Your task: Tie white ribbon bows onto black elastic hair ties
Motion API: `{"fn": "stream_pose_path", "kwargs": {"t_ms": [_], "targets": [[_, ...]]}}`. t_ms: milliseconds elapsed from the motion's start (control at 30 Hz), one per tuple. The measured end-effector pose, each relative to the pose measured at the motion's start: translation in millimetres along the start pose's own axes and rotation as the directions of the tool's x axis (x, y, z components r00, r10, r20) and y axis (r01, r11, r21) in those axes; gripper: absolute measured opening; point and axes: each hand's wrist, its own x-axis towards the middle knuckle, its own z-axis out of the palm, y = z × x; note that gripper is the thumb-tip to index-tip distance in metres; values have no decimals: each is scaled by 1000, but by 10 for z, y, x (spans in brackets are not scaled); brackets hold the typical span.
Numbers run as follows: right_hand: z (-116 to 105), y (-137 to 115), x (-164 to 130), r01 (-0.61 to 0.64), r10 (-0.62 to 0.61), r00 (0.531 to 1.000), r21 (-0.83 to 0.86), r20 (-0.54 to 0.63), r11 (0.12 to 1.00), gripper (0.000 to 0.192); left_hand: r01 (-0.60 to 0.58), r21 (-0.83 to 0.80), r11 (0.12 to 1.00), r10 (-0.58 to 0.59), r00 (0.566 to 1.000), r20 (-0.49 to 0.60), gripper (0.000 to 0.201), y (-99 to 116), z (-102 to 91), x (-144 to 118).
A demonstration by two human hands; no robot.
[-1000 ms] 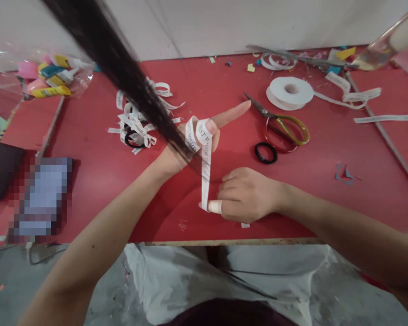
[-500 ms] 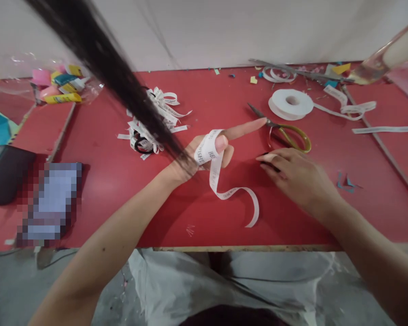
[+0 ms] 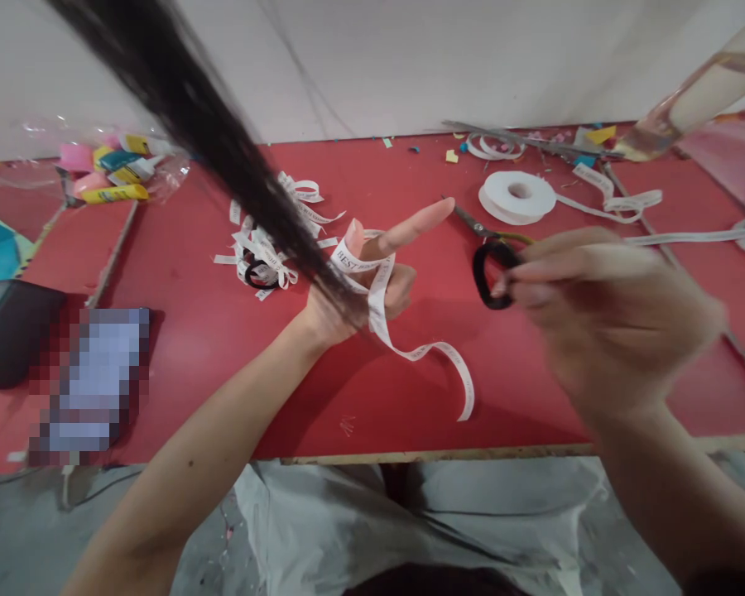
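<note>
A printed white ribbon [image 3: 378,291] loops around the thumb and fingers of my left hand [image 3: 348,302]. The index finger points out to the right while the other fingers curl in, holding the ribbon; its loose tail drops to the red table and curves right. Pinched in my right hand [image 3: 621,314] is a black hair tie [image 3: 493,277], raised above the table. Behind it lie scissors [image 3: 475,223] with yellow handles, partly hidden by the hand. A pile of ribbon bows [image 3: 264,252] on black hair ties sits left of my left hand, partly covered by a hanging strand of hair.
A white ribbon spool [image 3: 515,199] lies at the back right, its tail trailing right. A phone [image 3: 103,381] and a dark case [image 3: 16,331] are on the left. Glue bottles [image 3: 115,165] lie in plastic at the back left. A transparent bottle [image 3: 689,108] stands back right.
My right hand has lifted off the table with the black hair tie, which now shows clearly. My left thumb has risen and spread the ribbon loop wider.
</note>
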Motion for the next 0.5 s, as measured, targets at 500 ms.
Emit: {"fn": "stream_pose_path", "kwargs": {"t_ms": [500], "targets": [[459,-177,-163,29,-89,939,182,332,983,12,59,-295,954,-107,983,-147,73,22,124,8]]}}
